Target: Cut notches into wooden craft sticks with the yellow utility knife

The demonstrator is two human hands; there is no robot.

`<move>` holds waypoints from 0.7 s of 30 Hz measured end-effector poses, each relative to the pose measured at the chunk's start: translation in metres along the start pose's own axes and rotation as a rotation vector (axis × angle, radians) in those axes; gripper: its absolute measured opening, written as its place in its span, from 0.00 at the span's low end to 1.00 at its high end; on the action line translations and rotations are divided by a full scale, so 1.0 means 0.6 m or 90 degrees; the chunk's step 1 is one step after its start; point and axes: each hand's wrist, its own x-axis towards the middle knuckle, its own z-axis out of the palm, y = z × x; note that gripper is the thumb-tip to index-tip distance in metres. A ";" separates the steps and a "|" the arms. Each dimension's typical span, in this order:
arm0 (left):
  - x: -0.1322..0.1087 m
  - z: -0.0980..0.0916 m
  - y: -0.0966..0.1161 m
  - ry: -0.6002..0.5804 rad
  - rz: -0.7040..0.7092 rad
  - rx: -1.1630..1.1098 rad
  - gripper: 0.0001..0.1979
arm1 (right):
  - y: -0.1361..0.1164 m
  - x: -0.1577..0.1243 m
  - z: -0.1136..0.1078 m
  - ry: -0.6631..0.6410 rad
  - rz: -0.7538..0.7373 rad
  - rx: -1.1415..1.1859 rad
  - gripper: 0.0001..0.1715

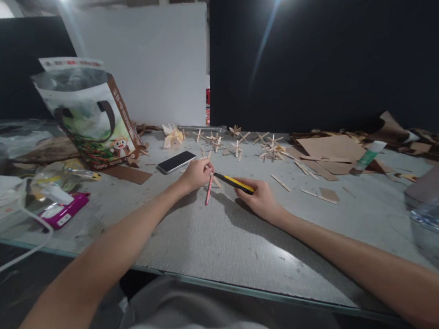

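Note:
My left hand [198, 174] is closed in a pinch on the far end of a thin pink patterned stick [208, 192], which looks like a pencil and points back towards me. In my right hand [260, 197] is a utility knife [239, 184] with a yellow and black handle, its front end reaching left to the left fingertips. Whether the blade touches the stick, I cannot tell. Pale wooden strips [216, 182] lie just behind the knife's tip. A phone [176, 162] lies flat on the table beyond my left hand.
Several crossed wooden stick pieces [237, 149] lie along the back of the grey table [193, 246]. Cardboard sheets [331, 149] and a green glue stick [368, 157] are at right, near a clear jug [435, 233]. An upright printed bag [88, 122], a purple packet [65, 210] and a white cable [39, 246] occupy the left.

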 end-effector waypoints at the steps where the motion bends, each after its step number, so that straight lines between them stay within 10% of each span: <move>1: 0.001 0.000 -0.001 0.000 0.001 -0.003 0.08 | 0.000 0.000 0.000 -0.002 0.003 -0.002 0.25; 21: 0.005 0.016 -0.017 -0.013 0.010 -0.155 0.05 | -0.004 -0.001 -0.002 -0.009 0.009 -0.001 0.25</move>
